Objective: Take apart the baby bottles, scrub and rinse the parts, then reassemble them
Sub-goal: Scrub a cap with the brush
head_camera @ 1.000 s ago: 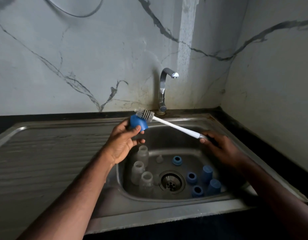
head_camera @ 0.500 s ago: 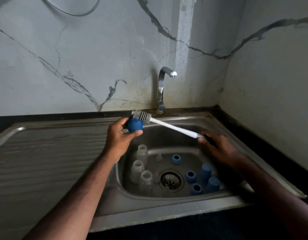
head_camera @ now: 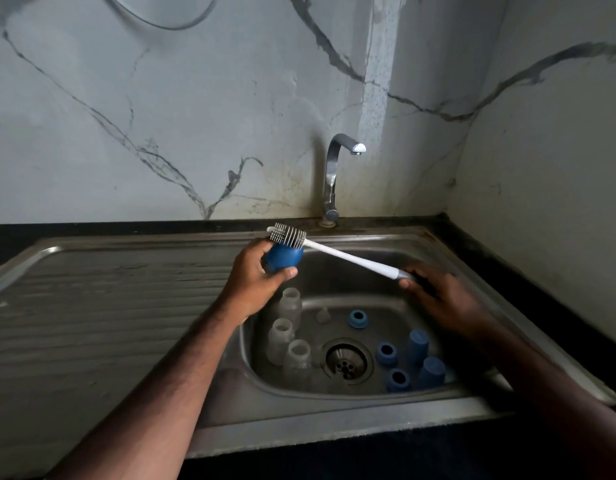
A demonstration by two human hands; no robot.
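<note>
Both hands have drifted slightly left above the sink's (head_camera: 438,244) back edge: the left hand (head_camera: 254,282) grips a blue cap (head_camera: 282,258), bottle brush (head_camera: 334,251) bristles resting on its top, while the right hand (head_camera: 445,299) grips the brush handle. Bottles (head_camera: 282,336) stand by the basin's left wall.

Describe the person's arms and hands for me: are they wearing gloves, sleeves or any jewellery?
Both are bare. The left hand and right hand wear no gloves, and no ring, watch or bracelet shows on either. The forearms are uncovered right to the bottom edge of the picture, with no sleeve in view. The right hand is blurred, so small details there cannot be made out.
</note>
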